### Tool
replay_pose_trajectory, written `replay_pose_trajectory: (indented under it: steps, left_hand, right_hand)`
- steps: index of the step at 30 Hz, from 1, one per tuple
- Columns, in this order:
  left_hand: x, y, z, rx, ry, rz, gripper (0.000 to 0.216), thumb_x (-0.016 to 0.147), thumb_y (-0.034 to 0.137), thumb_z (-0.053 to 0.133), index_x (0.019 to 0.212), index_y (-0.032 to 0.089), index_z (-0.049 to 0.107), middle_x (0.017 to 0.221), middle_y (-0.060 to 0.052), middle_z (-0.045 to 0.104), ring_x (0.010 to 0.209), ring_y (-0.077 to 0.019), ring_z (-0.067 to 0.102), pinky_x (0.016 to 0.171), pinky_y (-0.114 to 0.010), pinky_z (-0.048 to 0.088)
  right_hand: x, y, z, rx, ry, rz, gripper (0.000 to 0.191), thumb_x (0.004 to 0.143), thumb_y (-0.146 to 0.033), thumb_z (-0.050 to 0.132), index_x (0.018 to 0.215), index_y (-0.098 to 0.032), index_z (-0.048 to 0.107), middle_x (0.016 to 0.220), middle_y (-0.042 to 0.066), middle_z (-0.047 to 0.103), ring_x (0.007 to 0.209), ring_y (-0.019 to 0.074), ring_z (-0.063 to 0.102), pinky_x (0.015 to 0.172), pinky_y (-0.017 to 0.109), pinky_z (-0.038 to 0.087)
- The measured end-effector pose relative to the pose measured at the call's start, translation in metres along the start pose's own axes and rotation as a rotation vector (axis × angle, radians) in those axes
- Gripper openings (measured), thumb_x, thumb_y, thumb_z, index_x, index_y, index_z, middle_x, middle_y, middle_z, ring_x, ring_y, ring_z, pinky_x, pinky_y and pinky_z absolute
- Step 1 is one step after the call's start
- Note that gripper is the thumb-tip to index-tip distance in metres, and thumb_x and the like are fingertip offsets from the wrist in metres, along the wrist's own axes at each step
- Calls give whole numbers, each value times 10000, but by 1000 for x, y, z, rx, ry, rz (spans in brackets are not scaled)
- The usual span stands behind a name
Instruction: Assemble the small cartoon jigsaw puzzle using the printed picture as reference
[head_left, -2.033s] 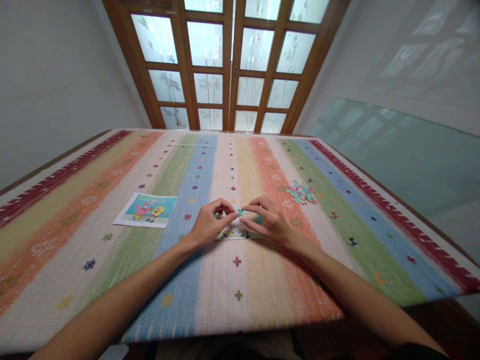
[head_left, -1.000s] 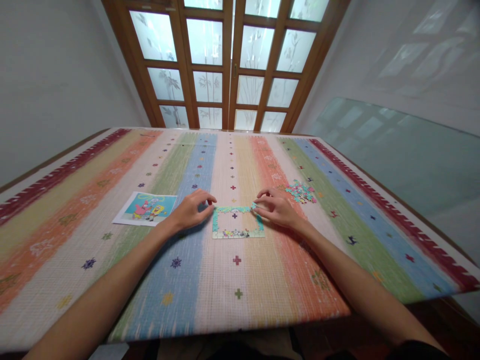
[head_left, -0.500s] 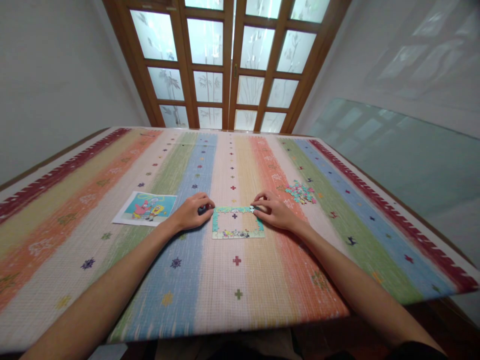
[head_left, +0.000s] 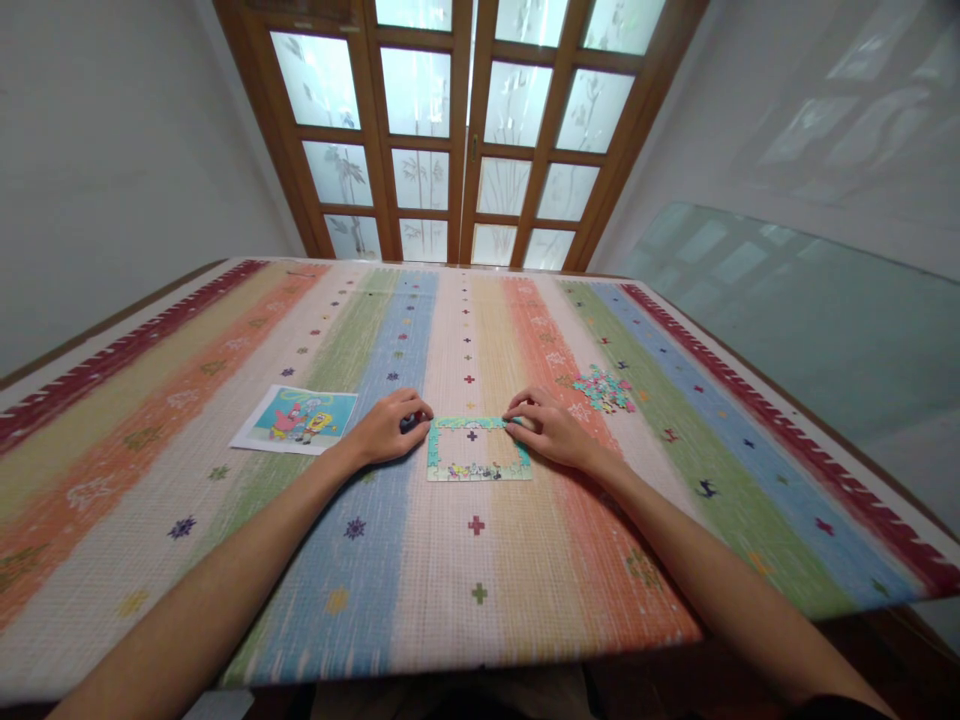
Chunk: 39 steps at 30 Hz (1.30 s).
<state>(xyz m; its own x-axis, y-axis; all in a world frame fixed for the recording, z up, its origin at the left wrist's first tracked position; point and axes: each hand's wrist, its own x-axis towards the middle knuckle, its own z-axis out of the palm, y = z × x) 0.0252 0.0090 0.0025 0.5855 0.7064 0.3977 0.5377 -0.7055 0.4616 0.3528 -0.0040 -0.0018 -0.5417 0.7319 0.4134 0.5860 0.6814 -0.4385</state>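
Note:
A small jigsaw frame (head_left: 478, 450), only its border joined, lies on the striped tablecloth (head_left: 480, 560) in front of me. My left hand (head_left: 390, 428) rests curled beside the frame's upper left corner, its fingers closed over something small and dark I cannot name. My right hand (head_left: 547, 428) lies at the frame's upper right corner, its fingertips pressed together on the edge pieces. A heap of loose puzzle pieces (head_left: 602, 388) sits beyond my right hand.
A printed cartoon picture (head_left: 295, 420) lies flat to the left of my left hand. Wooden doors with frosted glass panes (head_left: 465, 130) stand past the table's far edge. A glass sheet (head_left: 810, 310) leans along the right wall.
Both hands were together over the frame's top edge two seconds ago. They have since moved apart to the two upper corners and settled there. The frame now shows whole.

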Motion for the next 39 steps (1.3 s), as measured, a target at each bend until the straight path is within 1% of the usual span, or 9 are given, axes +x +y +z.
replay_pose_trajectory:
  steps: [7,13,17,21,28,31,35,39]
  left_hand:
    - [-1,3,1,2,10,2,149,911,257,539,901,182,667,878,-51,600,763,-176,585,740,-326,498]
    - [-1,3,0,4,6,3,156,911,257,531,905,181,667,848,-41,589,760,-174,582,743,-320,488]
    - [-1,3,0,4,-4,-5,160,917,261,531,915,184,671,830,-31,583,738,-168,575,728,-313,485]
    - [-1,3,0,5,-1,-11,157,919,266,537,918,187,673,862,-37,586,747,-168,580,735,-315,490]
    - [-1,2,1,4,5,-12,149,908,255,542,908,185,673,875,-43,597,760,-174,586,757,-330,503]
    - [-1,2,1,5,2,-11,144,905,254,545,905,185,670,869,-43,601,761,-175,584,758,-332,502]
    - [-1,3,1,6,-2,-6,147,915,260,541,910,184,667,861,-42,604,752,-174,582,735,-321,492]
    - [-1,2,1,11,-5,-6,139,912,247,541,910,188,667,840,-37,598,743,-173,577,735,-319,487]
  right_hand:
    - [1,-4,-1,-32,-1,8,130,922,-271,638,958,-230,757,1015,102,666,970,261,627,886,453,518]
    - [2,-8,0,-23,-4,55,115,913,-276,639,928,-219,737,991,96,666,964,261,626,893,454,509]
    - [2,-4,-7,43,-12,68,125,890,-254,645,963,-220,740,1006,94,663,968,258,632,883,441,512]
    - [1,4,-17,-7,-29,87,123,819,-219,682,925,-220,743,955,83,648,899,252,629,834,428,512]
    - [-1,10,-20,0,-99,87,89,831,-256,714,914,-243,743,961,82,650,909,253,620,836,431,518]
    - [0,11,-22,17,-122,106,69,831,-269,723,893,-242,734,931,69,644,855,232,605,793,404,520]
    - [0,11,-24,66,-143,139,89,829,-292,733,886,-226,718,888,59,622,764,197,569,703,354,505]
    - [1,10,-25,100,-142,136,97,835,-296,725,895,-222,711,890,55,619,748,188,556,679,340,493]
